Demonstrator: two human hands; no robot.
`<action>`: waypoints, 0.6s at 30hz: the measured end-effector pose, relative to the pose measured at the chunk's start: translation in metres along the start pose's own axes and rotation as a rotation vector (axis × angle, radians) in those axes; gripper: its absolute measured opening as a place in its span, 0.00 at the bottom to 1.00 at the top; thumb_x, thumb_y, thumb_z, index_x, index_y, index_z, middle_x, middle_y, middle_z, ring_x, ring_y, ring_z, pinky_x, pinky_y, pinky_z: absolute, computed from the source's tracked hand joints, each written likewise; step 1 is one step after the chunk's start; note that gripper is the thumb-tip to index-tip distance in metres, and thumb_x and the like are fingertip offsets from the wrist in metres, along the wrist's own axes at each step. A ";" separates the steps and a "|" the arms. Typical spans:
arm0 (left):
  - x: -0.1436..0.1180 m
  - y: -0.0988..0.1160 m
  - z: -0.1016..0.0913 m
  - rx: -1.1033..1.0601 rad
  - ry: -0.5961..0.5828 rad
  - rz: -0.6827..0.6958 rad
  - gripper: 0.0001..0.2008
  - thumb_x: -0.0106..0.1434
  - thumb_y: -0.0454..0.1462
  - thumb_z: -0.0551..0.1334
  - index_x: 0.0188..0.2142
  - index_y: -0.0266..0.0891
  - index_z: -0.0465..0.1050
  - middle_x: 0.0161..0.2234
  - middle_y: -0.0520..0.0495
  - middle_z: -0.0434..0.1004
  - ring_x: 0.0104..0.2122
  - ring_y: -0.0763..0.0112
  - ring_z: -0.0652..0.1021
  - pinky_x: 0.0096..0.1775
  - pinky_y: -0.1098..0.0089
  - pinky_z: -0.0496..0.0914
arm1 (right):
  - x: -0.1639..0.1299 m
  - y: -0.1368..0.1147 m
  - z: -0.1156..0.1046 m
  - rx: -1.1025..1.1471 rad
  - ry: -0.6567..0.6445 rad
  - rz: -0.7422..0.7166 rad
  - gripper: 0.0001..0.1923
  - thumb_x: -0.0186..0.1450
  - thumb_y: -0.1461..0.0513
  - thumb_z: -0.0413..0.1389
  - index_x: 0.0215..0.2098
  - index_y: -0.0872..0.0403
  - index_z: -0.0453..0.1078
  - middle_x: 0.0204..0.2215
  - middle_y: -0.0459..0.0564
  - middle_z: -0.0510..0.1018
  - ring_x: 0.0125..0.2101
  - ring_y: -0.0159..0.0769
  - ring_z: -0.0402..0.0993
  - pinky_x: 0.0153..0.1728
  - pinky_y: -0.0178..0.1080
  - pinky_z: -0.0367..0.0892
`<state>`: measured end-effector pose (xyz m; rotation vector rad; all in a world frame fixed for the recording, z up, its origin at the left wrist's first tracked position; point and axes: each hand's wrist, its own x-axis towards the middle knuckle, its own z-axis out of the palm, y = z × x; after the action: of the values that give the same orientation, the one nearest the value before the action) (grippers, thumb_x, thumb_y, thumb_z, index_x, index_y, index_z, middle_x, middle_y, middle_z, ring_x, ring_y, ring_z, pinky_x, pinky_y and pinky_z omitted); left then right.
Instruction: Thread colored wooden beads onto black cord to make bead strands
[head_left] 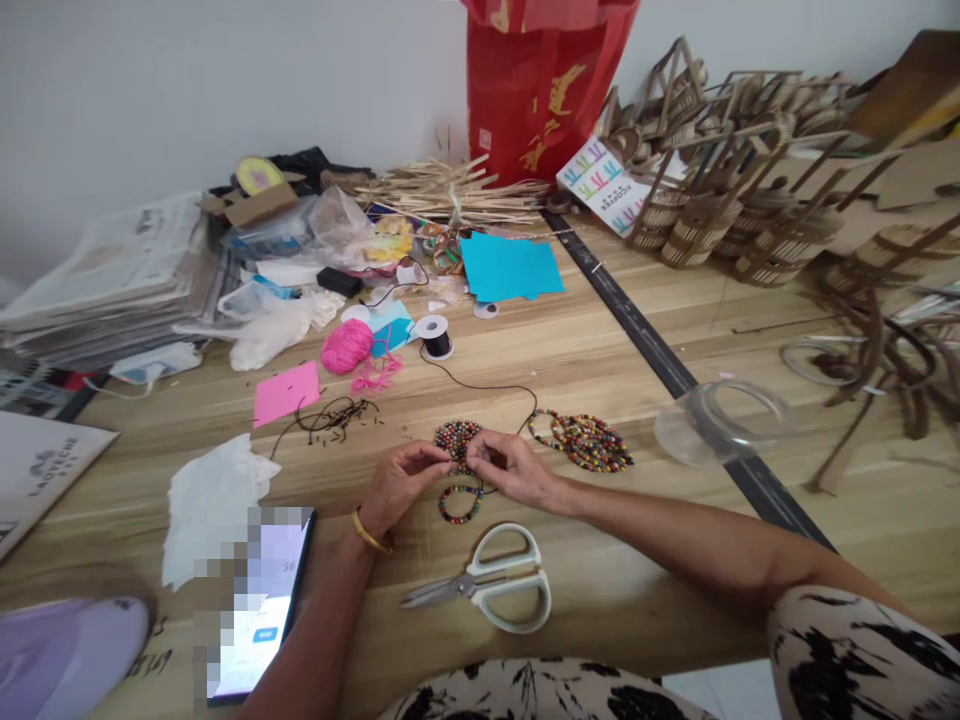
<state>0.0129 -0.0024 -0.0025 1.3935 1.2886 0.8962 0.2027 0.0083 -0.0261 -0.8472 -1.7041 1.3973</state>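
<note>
My left hand (405, 482), with a gold bangle at the wrist, is closed in a pinch. My right hand (517, 470) faces it, fingertips also pinched, and a thin dark strand shows faintly between the two. A black cord (480, 386) runs from a spool (434, 338) to behind my right hand. Just below the fingertips lies a multicoloured beaded bracelet (460, 505), with cord beside it. Behind the hands sits a cluster of beads (454, 438), partly covered by them. A heap of beaded bracelets (596, 444) lies right of my right hand. Scissors (480, 580) rest near me, blades pointing left.
Cord scraps (337, 418), a pink card (286, 393) and pink yarn (347, 346) lie left of the spool. A phone (262, 600) and white tissue (214, 510) are at left. A clear plastic ring (720, 420) and small wooden buckets (697, 228) stand right.
</note>
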 end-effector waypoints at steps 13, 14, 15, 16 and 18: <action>0.002 -0.006 0.001 -0.037 -0.030 -0.011 0.07 0.48 0.35 0.68 0.27 0.34 0.76 0.27 0.49 0.79 0.28 0.73 0.76 0.34 0.74 0.71 | -0.001 0.003 0.000 -0.032 -0.018 -0.013 0.04 0.61 0.64 0.51 0.30 0.58 0.65 0.22 0.43 0.65 0.21 0.25 0.58 0.22 0.29 0.54; 0.002 -0.006 0.001 -0.040 -0.030 -0.011 0.07 0.48 0.35 0.68 0.27 0.34 0.76 0.27 0.49 0.78 0.28 0.73 0.76 0.34 0.74 0.70 | -0.001 0.003 0.000 -0.032 -0.018 -0.011 0.04 0.61 0.64 0.52 0.30 0.57 0.65 0.22 0.43 0.64 0.21 0.25 0.58 0.22 0.29 0.54; 0.002 -0.007 0.001 -0.043 -0.029 -0.011 0.07 0.48 0.35 0.68 0.28 0.34 0.76 0.27 0.49 0.78 0.28 0.74 0.76 0.34 0.74 0.70 | -0.001 0.003 0.000 -0.029 -0.019 -0.007 0.04 0.61 0.63 0.52 0.30 0.57 0.65 0.22 0.42 0.64 0.21 0.25 0.57 0.21 0.29 0.54; 0.002 -0.007 0.001 -0.046 -0.028 -0.012 0.07 0.48 0.35 0.68 0.28 0.34 0.76 0.27 0.49 0.78 0.28 0.74 0.76 0.34 0.74 0.70 | -0.001 0.003 0.000 -0.024 -0.020 -0.003 0.04 0.61 0.63 0.52 0.30 0.57 0.65 0.21 0.42 0.64 0.21 0.25 0.57 0.21 0.29 0.54; 0.002 -0.009 0.001 -0.052 -0.023 -0.017 0.07 0.47 0.35 0.68 0.27 0.34 0.76 0.27 0.49 0.78 0.28 0.73 0.76 0.34 0.74 0.70 | 0.000 0.003 0.000 -0.018 -0.022 0.002 0.04 0.61 0.63 0.52 0.30 0.57 0.65 0.21 0.42 0.63 0.21 0.26 0.57 0.21 0.28 0.54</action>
<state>0.0117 -0.0013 -0.0113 1.3470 1.2496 0.8937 0.2033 0.0087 -0.0294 -0.8460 -1.7354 1.3992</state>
